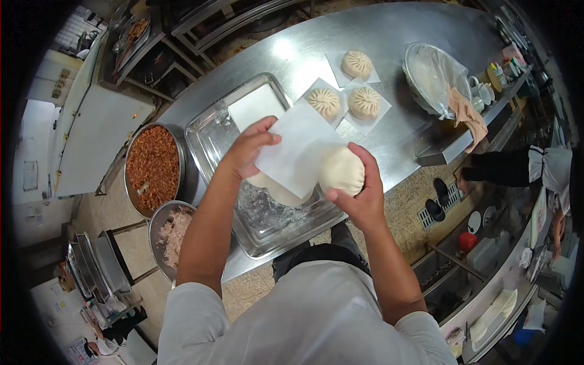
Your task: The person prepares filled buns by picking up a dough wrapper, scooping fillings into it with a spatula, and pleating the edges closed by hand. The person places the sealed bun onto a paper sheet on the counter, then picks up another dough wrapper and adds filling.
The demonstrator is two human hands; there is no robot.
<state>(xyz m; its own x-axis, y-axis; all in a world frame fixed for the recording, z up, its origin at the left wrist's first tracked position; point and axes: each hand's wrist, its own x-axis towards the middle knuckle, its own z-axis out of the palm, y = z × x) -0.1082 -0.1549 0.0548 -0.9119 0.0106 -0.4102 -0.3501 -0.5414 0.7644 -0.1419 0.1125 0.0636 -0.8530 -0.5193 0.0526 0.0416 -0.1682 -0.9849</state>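
My left hand point(250, 149) pinches a square white paper sheet point(297, 143) by its left edge. In my right hand point(366, 198) rests a smooth, round dough bun point(342, 171), fingers curled about its right side; the sheet's right corner reaches the bun. Under both hands lies a floured metal tray point(260, 226). Part of a pale dough piece point(278, 193) shows below the sheet, the rest hidden. A stack of white paper point(258, 104) sits at the tray's far end. Beyond, three pleated buns point(357, 64) sit on paper squares.
To the left stand a large pan of reddish-brown chopped filling point(154, 170) and a bowl of pale minced filling point(173, 234). A plastic-covered bowl point(431, 79) and a brown cloth point(467, 117) are on the steel table's point(420, 24) right. Another person's dark-clothed legs point(502, 167) show at far right.
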